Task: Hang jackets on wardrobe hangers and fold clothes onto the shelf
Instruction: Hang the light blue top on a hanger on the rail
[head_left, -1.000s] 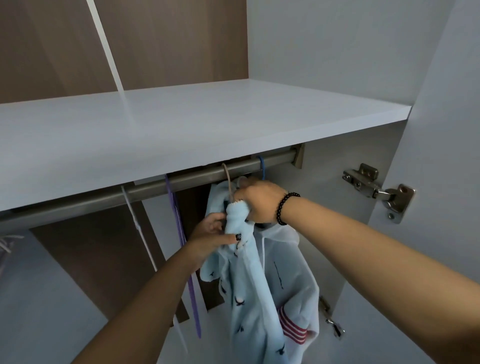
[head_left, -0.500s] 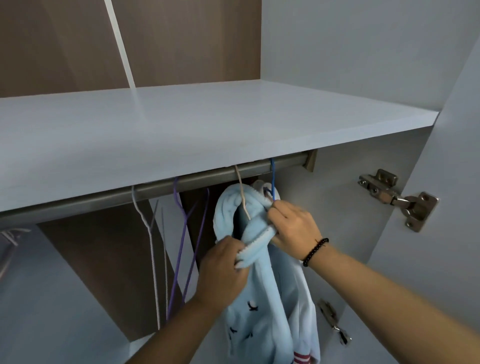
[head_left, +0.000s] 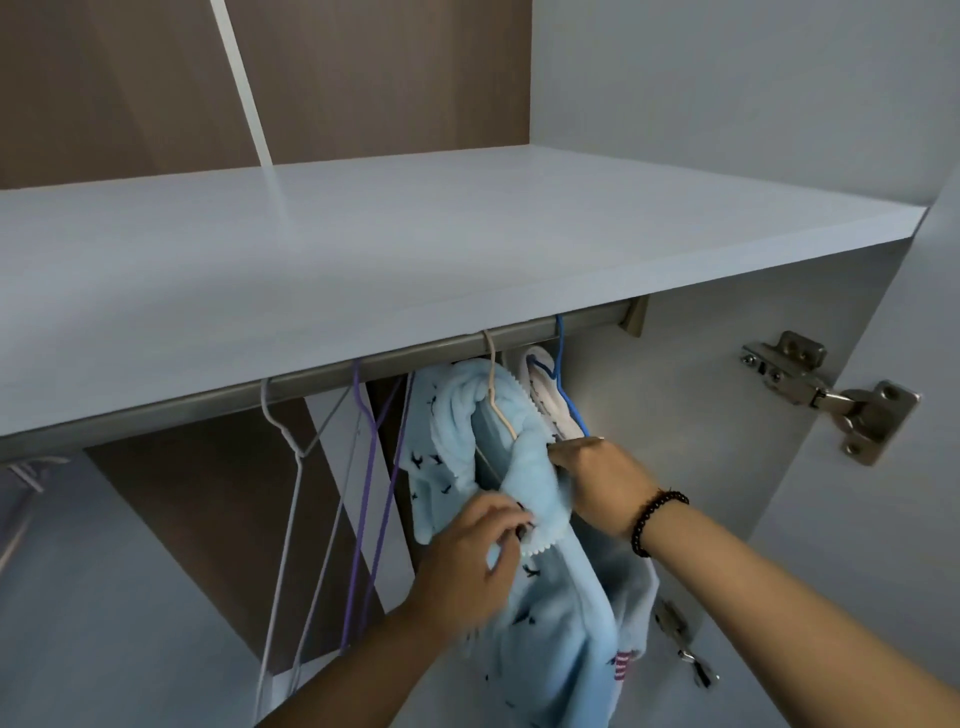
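Note:
A light blue fleece jacket with small dark bird prints hangs from a beige hanger on the metal rail under the shelf. My left hand grips the jacket's front edge below the collar. My right hand, with a black bead bracelet, holds the collar fabric on the right side. Behind it a white garment hangs on a blue hanger.
A white wire hanger and a purple hanger hang bare on the rail to the left. The wardrobe door stands open at right with a metal hinge. Brown back panels show behind.
Both hands have slid lower on the jacket, the left from the collar down to the front edge. The view has tilted so more of the hangers shows.

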